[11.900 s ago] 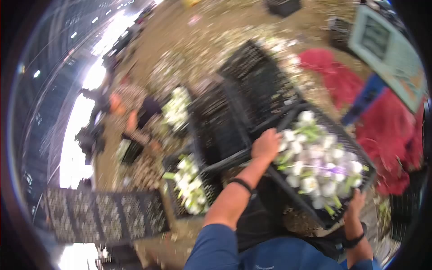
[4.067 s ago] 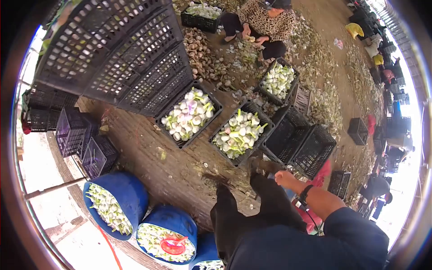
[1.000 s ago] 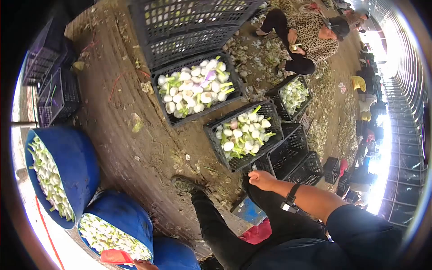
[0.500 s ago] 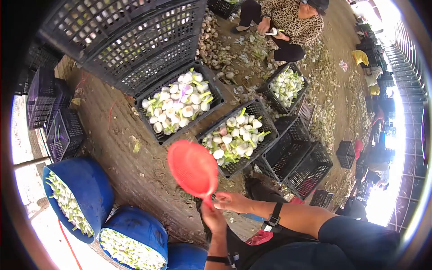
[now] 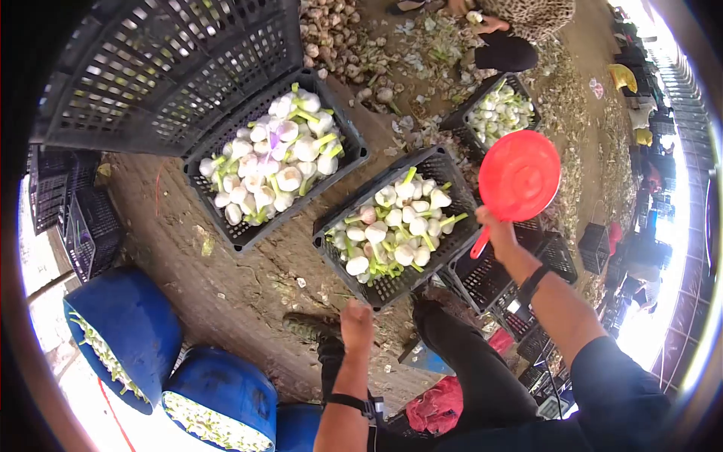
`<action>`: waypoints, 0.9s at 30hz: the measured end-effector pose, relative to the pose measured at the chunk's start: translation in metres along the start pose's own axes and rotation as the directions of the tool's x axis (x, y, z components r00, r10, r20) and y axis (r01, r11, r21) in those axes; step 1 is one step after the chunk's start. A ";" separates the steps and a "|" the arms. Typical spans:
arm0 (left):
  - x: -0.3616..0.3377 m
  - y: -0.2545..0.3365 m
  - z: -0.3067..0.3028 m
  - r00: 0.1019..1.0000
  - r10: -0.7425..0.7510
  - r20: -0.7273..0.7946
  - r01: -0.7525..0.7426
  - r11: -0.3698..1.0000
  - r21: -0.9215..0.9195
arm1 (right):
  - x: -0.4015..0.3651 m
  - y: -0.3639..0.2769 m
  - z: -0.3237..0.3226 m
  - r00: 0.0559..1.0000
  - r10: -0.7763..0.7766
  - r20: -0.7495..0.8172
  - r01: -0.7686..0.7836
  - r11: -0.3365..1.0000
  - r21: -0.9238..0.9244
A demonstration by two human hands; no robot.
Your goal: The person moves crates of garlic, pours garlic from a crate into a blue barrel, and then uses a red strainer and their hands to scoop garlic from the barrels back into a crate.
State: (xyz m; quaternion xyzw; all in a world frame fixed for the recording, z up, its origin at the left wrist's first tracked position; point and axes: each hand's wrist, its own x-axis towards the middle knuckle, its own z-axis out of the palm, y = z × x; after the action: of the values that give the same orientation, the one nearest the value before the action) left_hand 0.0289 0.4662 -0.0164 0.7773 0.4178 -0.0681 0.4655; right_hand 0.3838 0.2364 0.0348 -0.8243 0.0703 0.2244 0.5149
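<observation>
Obs., standing by. Reference: the middle crate (image 5: 422,277), black, heaped to the rim with trimmed white bulbs (image 5: 395,226). Right hand (image 5: 493,226) is clamped on the handle of a red scoop (image 5: 520,175). The scoop is held up just past the crate's right side, bowl tilted, above the empty crates (image 5: 489,279) that butt against that side. Left hand (image 5: 356,325) hangs off the crate's near corner, fingers curled in and nothing seen in them; the back of the hand hides the palm. A second full crate (image 5: 360,154) lies to the crate's left, and blue barrels (image 5: 128,331) stand well off beyond its near-left side. A seated person in a spotted top (image 5: 527,11) is on its far side.

Risks, as judged:
- The grip sits low on a thin handle with the broad bowl up high, so a quick swing could twist the scoop loose or clip the crate's rim.
- The bulbs stand proud of the rim, so a knock would roll some onto the dirt floor (image 5: 226,279).
- The person's boot is planted just beside the near corner among loose husks, so a slip or a toe caught on the crate wall looks possible.
</observation>
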 end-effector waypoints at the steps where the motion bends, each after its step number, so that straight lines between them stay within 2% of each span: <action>1: 0.015 -0.026 0.014 0.990 -0.138 0.038 0.137 0.990 0.031 | 0.022 -0.001 0.008 0.994 -0.040 -0.101 0.037 0.999 -0.030; 2: 0.025 -0.036 0.021 0.988 -0.152 0.041 0.151 0.988 0.034 | 0.041 -0.001 0.016 0.976 -0.080 -0.201 0.068 0.996 -0.066; 4: 0.053 -0.040 0.032 0.933 -0.335 0.130 0.359 0.894 -0.270 | 0.082 0.025 0.024 0.986 -0.015 -0.167 0.001 0.996 -0.085; 5: 0.060 -0.040 0.035 0.927 -0.351 0.134 0.375 0.887 -0.269 | 0.097 0.039 0.026 0.989 0.042 -0.142 -0.057 0.993 -0.103; 6: 0.067 -0.036 0.037 0.882 -0.425 0.203 0.466 0.846 -0.257 | 0.112 0.055 0.026 0.989 0.050 -0.136 -0.066 0.991 -0.116; 7: 0.068 -0.039 0.043 0.828 -0.490 0.271 0.552 0.799 -0.240 | 0.124 0.070 0.027 0.988 0.131 -0.080 -0.138 0.986 -0.089; 8: 0.066 -0.039 0.051 0.822 -0.498 0.278 0.561 0.791 -0.244 | 0.130 0.082 0.026 0.978 0.207 -0.024 -0.208 0.976 -0.066; 9: 0.063 -0.038 0.061 0.873 -0.474 0.116 0.485 0.815 -0.316 | 0.118 0.056 0.040 0.955 0.289 -0.067 -0.290 0.957 -0.005; 10: 0.061 -0.039 0.068 0.894 -0.445 -0.056 0.394 0.840 -0.373 | 0.118 0.058 0.041 0.956 0.286 -0.063 -0.288 0.958 -0.013; 11: 0.059 -0.040 0.069 0.892 -0.450 -0.054 0.398 0.835 -0.379 | 0.116 0.057 0.041 0.965 0.256 -0.049 -0.256 0.967 0.015; 13: 0.062 -0.047 0.070 0.911 -0.379 -0.161 0.312 0.891 -0.331 | 0.115 0.047 0.036 0.977 0.210 -0.019 -0.209 0.977 0.041; 14: 0.063 -0.054 0.065 0.905 -0.385 -0.180 0.311 0.888 -0.338 | 0.108 0.040 0.033 0.972 0.233 0.023 -0.234 0.972 0.019; 16: 0.060 -0.071 0.054 0.885 -0.459 -0.085 0.399 0.837 -0.374 | 0.087 0.021 0.038 0.966 0.249 0.076 -0.249 0.968 -0.002; 17: 0.055 -0.067 0.047 0.883 -0.460 -0.098 0.393 0.836 -0.383 | 0.074 0.006 0.041 0.967 0.241 0.080 -0.244 0.969 0.029; 19: 0.040 -0.041 0.022 0.781 -0.609 -0.136 0.359 0.617 -0.700 | 0.051 -0.018 0.038 0.958 0.264 0.109 -0.272 0.960 0.067; 21: 0.016 -0.052 -0.001 0.884 -0.464 -0.060 0.330 0.708 -0.624 | 0.038 -0.024 0.035 0.958 0.282 0.053 -0.287 0.945 0.155; 22: 0.005 -0.064 0.004 0.844 -0.526 -0.108 0.430 0.783 -0.448 | 0.028 -0.040 0.035 0.929 0.354 0.111 -0.368 0.917 0.155; 23: -0.009 -0.074 0.007 0.861 -0.437 -0.260 0.322 0.865 -0.386 | 0.014 -0.057 0.037 0.918 0.350 0.186 -0.381 0.909 0.168; 24: -0.021 -0.065 -0.003 0.812 -0.539 -0.224 0.358 0.763 -0.538 | 0.008 -0.066 0.035 0.910 0.324 0.260 -0.371 0.915 0.156; 25: -0.037 -0.053 -0.025 0.829 -0.526 -0.189 0.406 0.800 -0.441 | -0.006 -0.075 0.036 0.921 0.298 0.250 -0.344 0.924 0.165; 26: -0.055 -0.034 -0.054 0.851 -0.489 -0.191 0.383 0.828 -0.410 | -0.015 -0.084 0.034 0.912 0.298 0.282 -0.340 0.933 0.115; 27: -0.070 -0.046 -0.045 0.822 -0.517 -0.238 0.323 0.768 -0.554 | -0.025 -0.095 0.034 0.893 0.287 0.346 -0.345 0.931 0.118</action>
State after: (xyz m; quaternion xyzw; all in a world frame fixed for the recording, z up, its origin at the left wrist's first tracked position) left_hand -0.0611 0.4705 0.0127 0.5151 0.6684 0.0863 0.5295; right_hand 0.3842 0.3077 0.1113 -0.7049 0.1381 0.4303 0.5467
